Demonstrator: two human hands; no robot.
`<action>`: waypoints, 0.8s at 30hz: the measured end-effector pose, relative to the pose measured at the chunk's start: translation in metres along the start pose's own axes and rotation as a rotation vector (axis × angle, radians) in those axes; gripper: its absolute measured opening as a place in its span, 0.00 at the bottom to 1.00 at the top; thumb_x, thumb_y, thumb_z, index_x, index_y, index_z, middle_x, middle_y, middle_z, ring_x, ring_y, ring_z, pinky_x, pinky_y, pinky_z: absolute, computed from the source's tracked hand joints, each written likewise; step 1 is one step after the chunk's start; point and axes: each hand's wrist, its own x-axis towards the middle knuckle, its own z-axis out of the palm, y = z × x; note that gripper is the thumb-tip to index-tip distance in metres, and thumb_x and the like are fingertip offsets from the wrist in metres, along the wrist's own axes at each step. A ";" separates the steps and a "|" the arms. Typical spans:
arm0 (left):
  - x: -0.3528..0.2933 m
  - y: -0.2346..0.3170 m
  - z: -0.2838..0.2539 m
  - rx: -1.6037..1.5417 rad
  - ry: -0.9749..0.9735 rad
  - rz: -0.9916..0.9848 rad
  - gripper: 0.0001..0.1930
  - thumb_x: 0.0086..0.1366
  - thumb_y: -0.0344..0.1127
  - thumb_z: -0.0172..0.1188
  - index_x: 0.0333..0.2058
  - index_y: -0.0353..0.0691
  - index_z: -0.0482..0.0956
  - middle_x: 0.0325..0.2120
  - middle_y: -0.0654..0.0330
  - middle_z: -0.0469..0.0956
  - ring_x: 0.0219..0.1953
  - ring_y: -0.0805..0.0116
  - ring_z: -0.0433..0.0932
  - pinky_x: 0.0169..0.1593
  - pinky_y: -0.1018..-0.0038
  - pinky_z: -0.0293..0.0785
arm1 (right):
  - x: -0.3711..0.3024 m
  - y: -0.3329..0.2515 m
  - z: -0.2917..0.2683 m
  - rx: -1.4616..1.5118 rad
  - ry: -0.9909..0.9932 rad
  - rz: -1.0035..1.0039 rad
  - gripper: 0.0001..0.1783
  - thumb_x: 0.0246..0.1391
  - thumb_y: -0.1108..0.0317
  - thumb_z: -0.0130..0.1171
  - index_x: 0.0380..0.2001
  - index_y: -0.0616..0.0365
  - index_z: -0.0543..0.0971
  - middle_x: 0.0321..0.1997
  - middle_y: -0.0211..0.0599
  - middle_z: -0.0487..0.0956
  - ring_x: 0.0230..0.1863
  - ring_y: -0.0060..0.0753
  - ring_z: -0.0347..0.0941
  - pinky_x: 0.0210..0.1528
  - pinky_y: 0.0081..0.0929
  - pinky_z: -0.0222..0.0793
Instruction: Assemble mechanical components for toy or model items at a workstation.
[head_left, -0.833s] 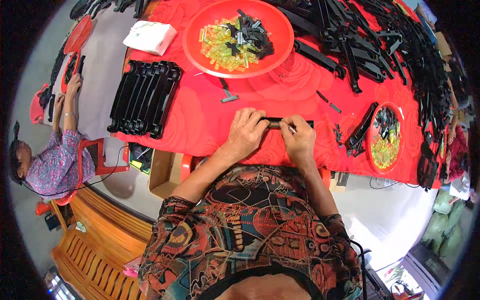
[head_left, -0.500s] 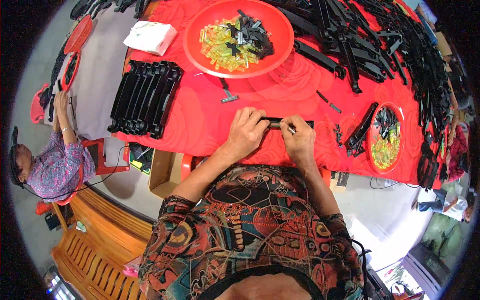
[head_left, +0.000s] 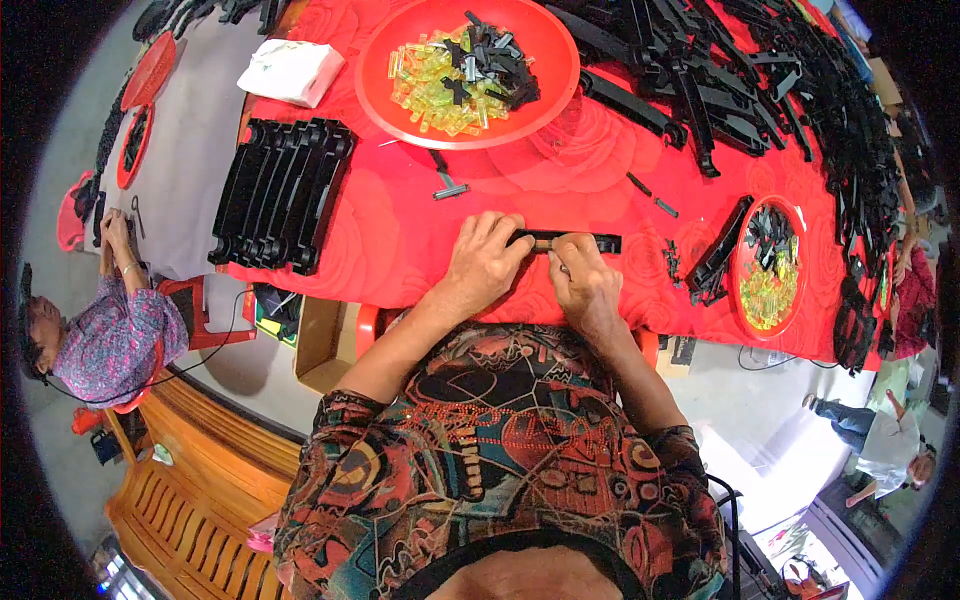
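A long, narrow black plastic part point(head_left: 606, 243) lies crosswise on the red tablecloth in front of me. My left hand point(head_left: 482, 262) is closed round its left end. Over its middle, my right hand point(head_left: 584, 278) is bent in a pinch, thumb and fingertips pressed down at the part's channel. Something small shows between those right fingers, too little of it to name. A light brownish strip is visible inside the channel between both hands. Beyond them lies a small dark piece with a grey metallic crossbar point(head_left: 451, 191).
A red bowl point(head_left: 372, 95) of yellow clear pieces and black bits stands ahead, a smaller red one point(head_left: 797, 212) at right. Black parts stand in a row point(head_left: 283, 196) at left. Long black parts point(head_left: 690, 110) heap far right. White tissues point(head_left: 290, 72) lie far left. A co-worker point(head_left: 115, 335) sits left.
My right hand has moved left along the black part, closer to my left hand, and more of the part's right end shows. My left hand keeps its grip.
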 end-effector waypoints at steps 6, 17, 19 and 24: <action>0.005 -0.003 -0.005 -0.013 -0.131 0.027 0.09 0.50 0.31 0.55 0.32 0.37 0.75 0.37 0.56 0.70 0.39 0.58 0.68 0.38 0.66 0.66 | 0.002 0.006 0.001 -0.154 -0.168 -0.070 0.08 0.46 0.67 0.56 0.33 0.53 0.73 0.31 0.36 0.68 0.20 0.41 0.73 0.18 0.36 0.68; 0.006 -0.011 -0.004 -0.112 -0.100 0.038 0.07 0.49 0.30 0.56 0.30 0.39 0.75 0.35 0.58 0.70 0.38 0.59 0.69 0.36 0.66 0.67 | 0.007 0.007 -0.004 0.068 -0.138 0.019 0.06 0.47 0.69 0.57 0.32 0.52 0.76 0.31 0.36 0.73 0.25 0.42 0.73 0.21 0.37 0.68; 0.008 -0.012 -0.003 -0.117 -0.099 0.040 0.07 0.49 0.30 0.56 0.30 0.39 0.75 0.35 0.58 0.70 0.37 0.59 0.69 0.36 0.66 0.67 | 0.008 0.007 -0.006 0.125 -0.106 0.019 0.06 0.48 0.70 0.57 0.32 0.54 0.77 0.29 0.35 0.73 0.25 0.40 0.73 0.22 0.34 0.68; 0.007 -0.010 -0.005 -0.147 -0.160 -0.010 0.06 0.50 0.27 0.56 0.29 0.37 0.75 0.36 0.56 0.71 0.37 0.58 0.69 0.38 0.66 0.68 | 0.005 0.006 -0.003 -0.023 -0.173 0.031 0.05 0.49 0.66 0.55 0.32 0.50 0.75 0.31 0.36 0.71 0.23 0.44 0.74 0.20 0.41 0.68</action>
